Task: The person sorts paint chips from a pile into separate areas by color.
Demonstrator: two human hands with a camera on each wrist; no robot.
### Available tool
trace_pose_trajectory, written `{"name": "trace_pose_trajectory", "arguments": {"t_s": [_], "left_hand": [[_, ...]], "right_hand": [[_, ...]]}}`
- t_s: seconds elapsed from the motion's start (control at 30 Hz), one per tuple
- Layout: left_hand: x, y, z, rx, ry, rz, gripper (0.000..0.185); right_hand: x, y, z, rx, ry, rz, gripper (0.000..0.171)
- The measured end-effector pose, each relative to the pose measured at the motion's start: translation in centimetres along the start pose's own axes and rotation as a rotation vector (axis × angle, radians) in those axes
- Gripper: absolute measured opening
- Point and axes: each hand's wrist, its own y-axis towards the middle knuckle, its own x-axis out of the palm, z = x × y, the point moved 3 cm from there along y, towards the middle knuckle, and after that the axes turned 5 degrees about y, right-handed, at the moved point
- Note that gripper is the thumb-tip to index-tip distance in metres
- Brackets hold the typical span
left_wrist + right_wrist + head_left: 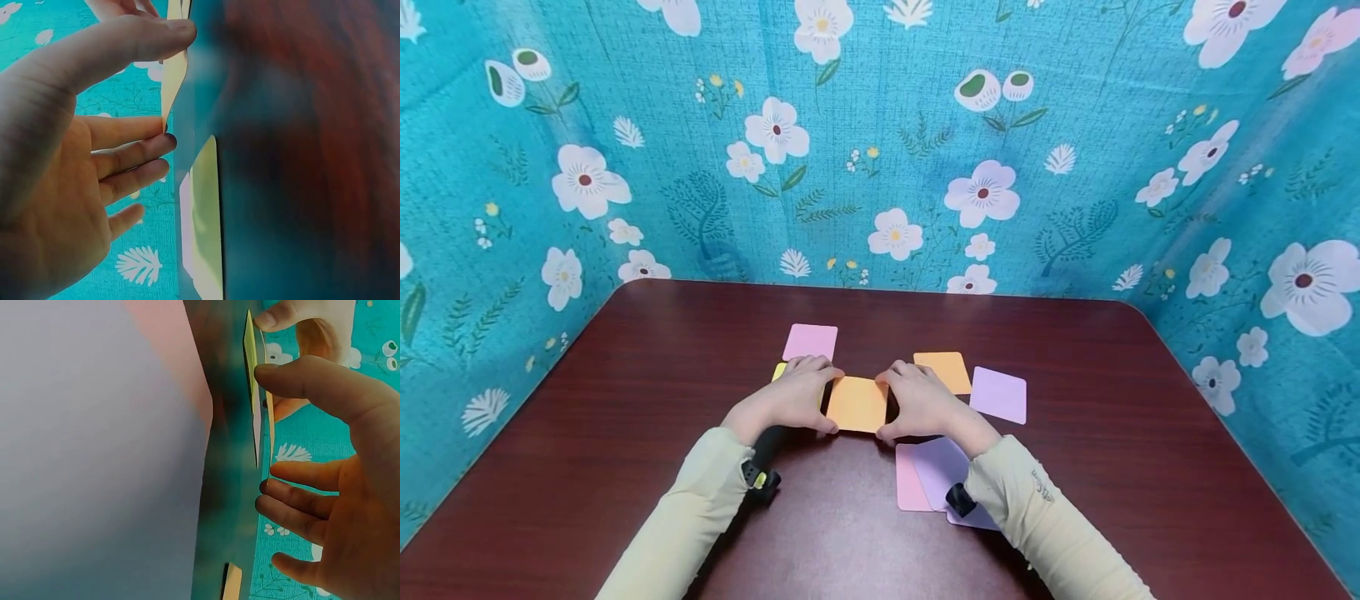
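Between both hands, an orange square paper card (858, 405) with rounded corners is held by its left and right sides. My left hand (797, 395) pinches the left side, thumb on the near corner and fingers at the far one. On the opposite side my right hand (920, 402) pinches the card the same way. In the left wrist view the card (174, 84) is seen nearly edge-on and slightly bent, raised above the tabletop. A yellow card (778, 371) lies under the left hand, mostly hidden by it.
Beyond the left hand lies a pink card (810, 342). Another orange card (943, 371) and a lavender card (998, 395) lie right of the right hand. Under the right forearm, a pink card (912, 479) and lavender cards (942, 471) overlap. Floral cloth (880, 150) surrounds the dark table (700, 333).
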Motion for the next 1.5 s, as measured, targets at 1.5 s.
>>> {"name": "trace_pose_trajectory", "arguments": {"t_s": [1.5], "left_hand": [[0.1, -6.1, -1.3, 0.019, 0.027, -0.018, 0.068]], "right_hand": [[2.3, -0.9, -5.8, -0.124, -0.090, 0.011, 0.059]]}}
